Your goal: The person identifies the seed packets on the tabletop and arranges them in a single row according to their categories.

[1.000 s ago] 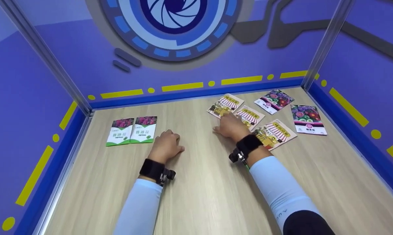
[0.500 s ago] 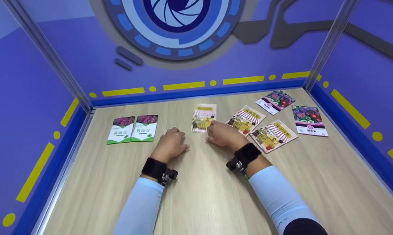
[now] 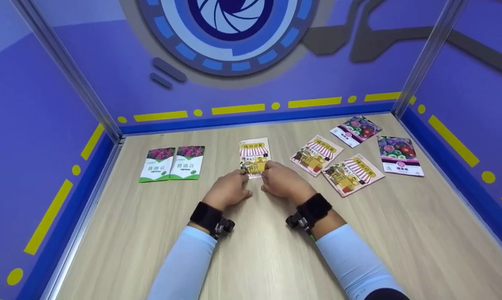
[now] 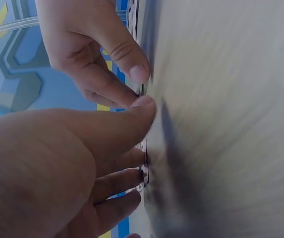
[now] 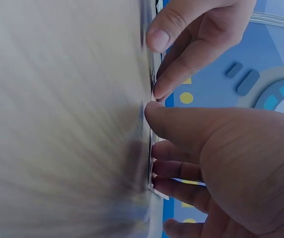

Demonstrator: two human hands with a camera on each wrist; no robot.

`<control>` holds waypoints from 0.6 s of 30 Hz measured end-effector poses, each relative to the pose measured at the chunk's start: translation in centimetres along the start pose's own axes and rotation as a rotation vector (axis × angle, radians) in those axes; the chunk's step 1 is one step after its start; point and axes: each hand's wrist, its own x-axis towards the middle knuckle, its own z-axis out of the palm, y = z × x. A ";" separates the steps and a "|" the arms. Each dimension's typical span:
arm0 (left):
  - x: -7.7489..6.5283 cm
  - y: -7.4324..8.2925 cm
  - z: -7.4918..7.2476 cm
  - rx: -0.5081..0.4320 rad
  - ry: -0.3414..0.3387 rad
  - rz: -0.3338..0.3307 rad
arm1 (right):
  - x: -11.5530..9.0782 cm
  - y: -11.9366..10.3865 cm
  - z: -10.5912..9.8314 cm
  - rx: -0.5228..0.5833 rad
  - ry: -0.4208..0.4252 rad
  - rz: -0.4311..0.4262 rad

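A paper packet printed with a striped awning [image 3: 254, 152] lies flat near the middle of the table, its top toward the back wall. My left hand [image 3: 227, 189] is at its lower left corner, fingertips touching the edge. At the lower right side, the fingertips of my right hand [image 3: 285, 181] rest on the packet. Both thumbs stay off it, close above the tabletop in the left wrist and right wrist views. Two matching awning packets, an upper one [image 3: 316, 155] and a lower one [image 3: 353, 175], lie tilted to the right of my right hand.
Two green-and-white flower seed packets [image 3: 157, 165] lie side by side at the left. Two purple flower seed packets, one tilted [image 3: 356, 131] and one straighter [image 3: 400, 156], are at the back right. Blue-purple panels [image 3: 217, 96] wall the wooden table [image 3: 259, 258] at the back and sides.
My right hand has slid one awning packet from the right group leftward and nearer, turning it straight. My left hand has moved right to meet it.
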 end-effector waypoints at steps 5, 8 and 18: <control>0.0 0.0 0.3 0.032 0.051 0.017 | -0.4 0.2 0.0 -0.008 0.010 -0.018; -0.1 0.0 0.4 0.044 0.061 0.010 | -0.6 0.3 0.0 -0.007 0.004 -0.008; -0.4 0.4 -0.2 0.110 0.104 -0.066 | -0.7 -0.4 -0.1 0.059 -0.041 0.013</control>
